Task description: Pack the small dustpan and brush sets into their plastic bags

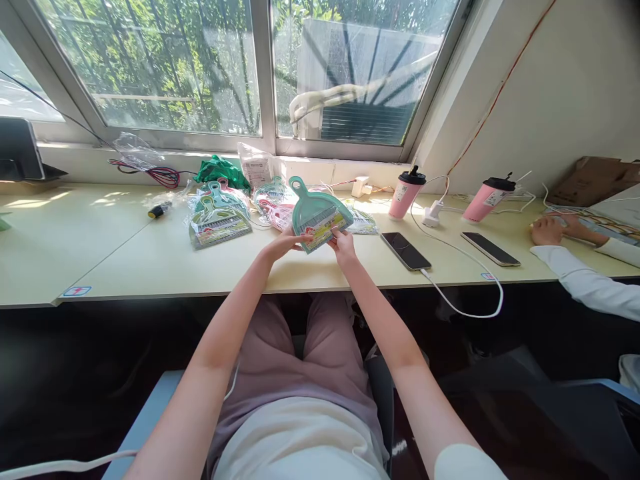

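Fingers of the left hand (284, 245) and right hand (343, 245) pinch the lower part of a mint-green, fan-shaped plastic dustpan (313, 205), tilted above the pale-yellow tabletop (145, 263). Pastel dustpans in clear plastic (220, 220) lie leftward; rightward are a flat black smartphone (406, 251) and a black-lidded pink cup (406, 195).

Our mint-green dustpan (311, 204), a yellow printed label (327, 227) across its wide end, looped handle (295, 181) uppermost and leaning left, held up by us above the bench (305, 277)
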The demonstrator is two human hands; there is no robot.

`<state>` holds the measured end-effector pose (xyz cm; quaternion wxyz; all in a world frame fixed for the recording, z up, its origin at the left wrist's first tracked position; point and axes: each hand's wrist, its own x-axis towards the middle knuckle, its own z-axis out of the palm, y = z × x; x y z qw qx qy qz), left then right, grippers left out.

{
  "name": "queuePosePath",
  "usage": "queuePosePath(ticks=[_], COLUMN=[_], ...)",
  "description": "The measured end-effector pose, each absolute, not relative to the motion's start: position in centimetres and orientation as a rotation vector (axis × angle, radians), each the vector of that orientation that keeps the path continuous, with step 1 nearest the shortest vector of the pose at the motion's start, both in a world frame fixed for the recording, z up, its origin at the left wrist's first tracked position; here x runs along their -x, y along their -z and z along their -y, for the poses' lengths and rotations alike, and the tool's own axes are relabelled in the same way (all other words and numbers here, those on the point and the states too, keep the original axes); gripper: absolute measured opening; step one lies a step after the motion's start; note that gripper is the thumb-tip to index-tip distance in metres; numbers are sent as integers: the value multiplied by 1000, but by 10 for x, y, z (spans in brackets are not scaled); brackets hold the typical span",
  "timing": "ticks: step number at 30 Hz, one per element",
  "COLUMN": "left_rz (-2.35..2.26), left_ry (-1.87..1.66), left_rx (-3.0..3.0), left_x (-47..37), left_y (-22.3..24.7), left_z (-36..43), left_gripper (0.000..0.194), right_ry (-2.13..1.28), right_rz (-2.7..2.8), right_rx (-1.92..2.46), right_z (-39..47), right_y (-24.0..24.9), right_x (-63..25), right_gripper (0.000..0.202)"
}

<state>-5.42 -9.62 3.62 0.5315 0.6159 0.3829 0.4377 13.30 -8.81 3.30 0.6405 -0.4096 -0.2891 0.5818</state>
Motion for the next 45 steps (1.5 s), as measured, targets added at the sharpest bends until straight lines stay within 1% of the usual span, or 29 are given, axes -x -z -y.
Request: queuePosePath(ticks=[5, 10, 15, 21, 26, 30, 39, 45], left_rz=[-856, -836, -810, -830, -961, -990, -1003, -1016], left_ry=[-1062, -1077, -1008, -1034, -1112, -1168, -1166, -1153], left_rx=[-1486, -1456, -1445, -1379, -1452, -1451, -1450, -1448], left_x=[48, 48, 50, 48, 49, 48, 51, 51], left_y=[-38, -36, -34, -35, -33, -32, -30, -30], left_z=[102, 101, 99, 97, 96, 96, 92, 92], left_gripper=[68, 67, 70, 57, 60, 57, 52, 53], right_ry=[-1305, -1312, -1311, -1323, -1308, -1348, -1416, -1463], right_rz=[619, 637, 636, 604, 613, 590, 540, 516], right_rx=[877, 862, 877, 873, 889, 879, 914, 955], right_z=[85, 83, 87, 91, 90, 91, 90, 90], right_y=[-29, -27, -28, -27, -24, -24, -29, -29], right_x=[-128, -129, -132, -132, -130, -129, -131, -133], right_gripper=[6, 5, 4, 5, 5, 4, 11, 16])
